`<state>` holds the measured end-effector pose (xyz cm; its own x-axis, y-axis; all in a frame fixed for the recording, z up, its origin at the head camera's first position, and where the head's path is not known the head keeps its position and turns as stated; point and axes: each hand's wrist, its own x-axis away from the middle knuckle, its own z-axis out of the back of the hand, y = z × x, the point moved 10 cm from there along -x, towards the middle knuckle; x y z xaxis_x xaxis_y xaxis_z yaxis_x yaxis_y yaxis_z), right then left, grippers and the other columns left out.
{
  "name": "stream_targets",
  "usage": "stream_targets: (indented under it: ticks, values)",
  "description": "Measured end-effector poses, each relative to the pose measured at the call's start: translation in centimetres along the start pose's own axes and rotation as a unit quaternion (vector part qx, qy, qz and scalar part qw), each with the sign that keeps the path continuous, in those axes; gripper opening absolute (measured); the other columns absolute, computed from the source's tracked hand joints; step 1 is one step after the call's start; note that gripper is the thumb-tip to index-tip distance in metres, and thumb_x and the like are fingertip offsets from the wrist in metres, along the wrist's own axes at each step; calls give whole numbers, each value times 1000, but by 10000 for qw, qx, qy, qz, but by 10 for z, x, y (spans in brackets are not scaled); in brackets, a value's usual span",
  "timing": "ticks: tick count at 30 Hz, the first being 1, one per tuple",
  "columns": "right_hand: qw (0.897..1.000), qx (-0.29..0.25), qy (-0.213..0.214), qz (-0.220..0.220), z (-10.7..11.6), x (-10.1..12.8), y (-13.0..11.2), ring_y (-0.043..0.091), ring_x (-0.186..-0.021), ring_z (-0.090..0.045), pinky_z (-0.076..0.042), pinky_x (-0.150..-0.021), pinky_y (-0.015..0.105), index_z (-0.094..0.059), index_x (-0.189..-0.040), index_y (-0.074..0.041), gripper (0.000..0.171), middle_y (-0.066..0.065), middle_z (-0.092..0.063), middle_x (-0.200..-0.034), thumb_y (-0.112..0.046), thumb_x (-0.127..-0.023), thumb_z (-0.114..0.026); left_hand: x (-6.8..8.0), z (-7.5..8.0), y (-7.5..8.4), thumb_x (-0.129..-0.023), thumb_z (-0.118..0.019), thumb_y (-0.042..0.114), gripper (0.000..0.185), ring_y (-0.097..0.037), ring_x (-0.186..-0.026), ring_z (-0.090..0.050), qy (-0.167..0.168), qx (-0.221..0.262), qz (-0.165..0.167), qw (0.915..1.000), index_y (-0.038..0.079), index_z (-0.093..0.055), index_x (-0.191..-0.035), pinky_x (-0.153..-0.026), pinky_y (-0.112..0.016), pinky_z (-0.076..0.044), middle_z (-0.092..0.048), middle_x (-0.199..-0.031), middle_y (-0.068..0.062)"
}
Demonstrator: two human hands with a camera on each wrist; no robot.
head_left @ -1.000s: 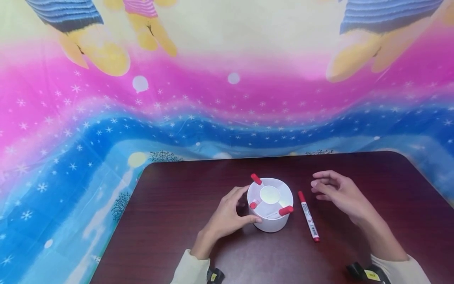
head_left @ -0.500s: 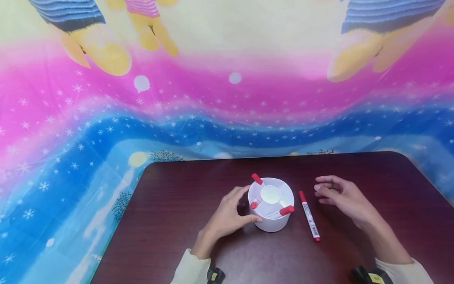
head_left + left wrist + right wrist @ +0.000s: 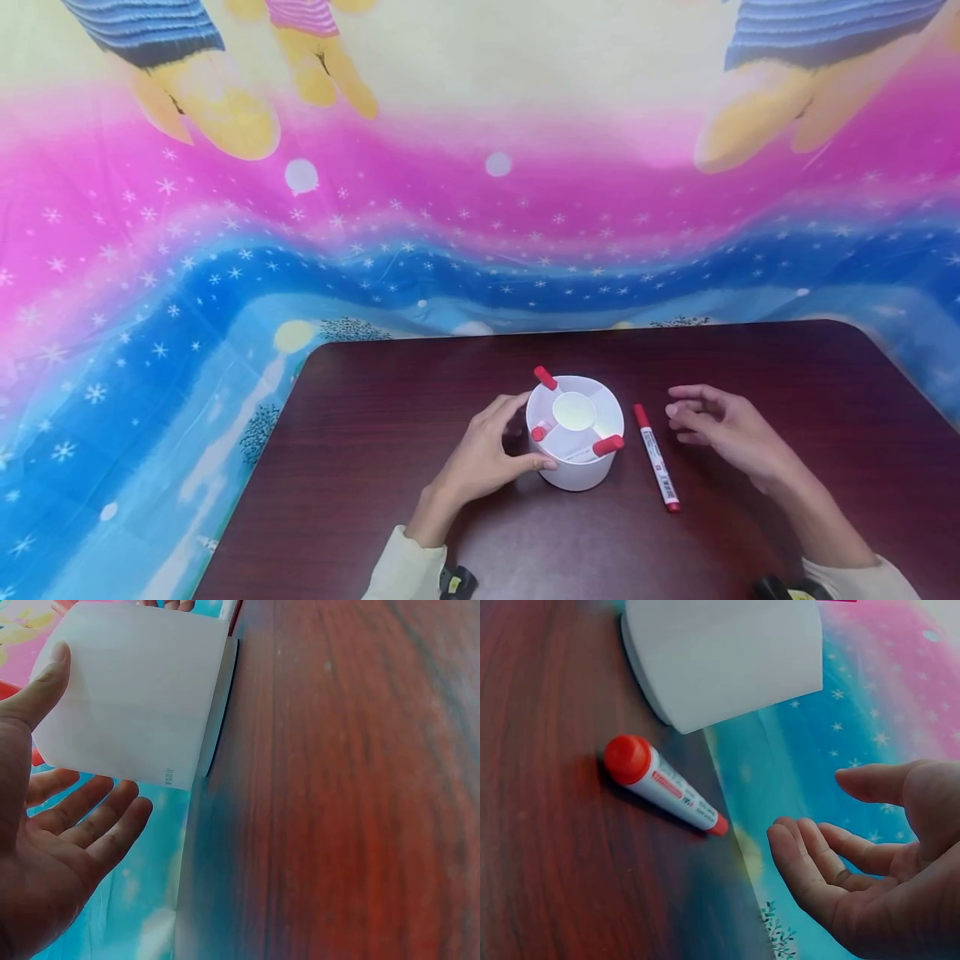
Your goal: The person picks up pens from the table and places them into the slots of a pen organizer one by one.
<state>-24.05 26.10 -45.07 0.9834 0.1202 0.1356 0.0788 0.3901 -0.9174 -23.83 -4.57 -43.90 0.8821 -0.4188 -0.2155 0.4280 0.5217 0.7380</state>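
Note:
A round white pen holder (image 3: 576,477) stands on the table with a ring of compartments around a middle well. Three red-capped markers lean in it: one at the back left (image 3: 545,377), one at the left (image 3: 538,433), one at the front right (image 3: 608,445). My left hand (image 3: 487,450) holds the holder's left side, thumb at the front and fingers reaching round behind; the left wrist view shows the thumb (image 3: 46,690) against its wall. Another red-and-white marker (image 3: 657,462) lies right of the holder. My right hand (image 3: 731,429) hovers right of this marker, fingers loosely bent, holding nothing.
The dark reddish-brown table (image 3: 360,433) has rounded far corners. Behind it hangs a colourful printed cloth (image 3: 450,208) with snowflakes, which also runs down the left side. A black strap device (image 3: 456,582) sits at the left wrist, and a similar one (image 3: 787,588) at the right.
My right hand has drifted slightly down and to the right, away from the lying marker. The left hand keeps its hold on the pen holder, and the markers stay in place.

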Motion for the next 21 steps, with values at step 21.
stream_targets:
  ticks: [21]
  values:
    - [9977,407,-188,-505,-9,-3,24,24,-105,-75,-67,-88,37,-46,-153,12,65,24,-69,-127,-24,-105,-71,0,-1,-1,-78,-97,46,94,-10,-109,-67,16,19,29,10000,25,-53,-158,-95,-27,-62,-66,-133,6]
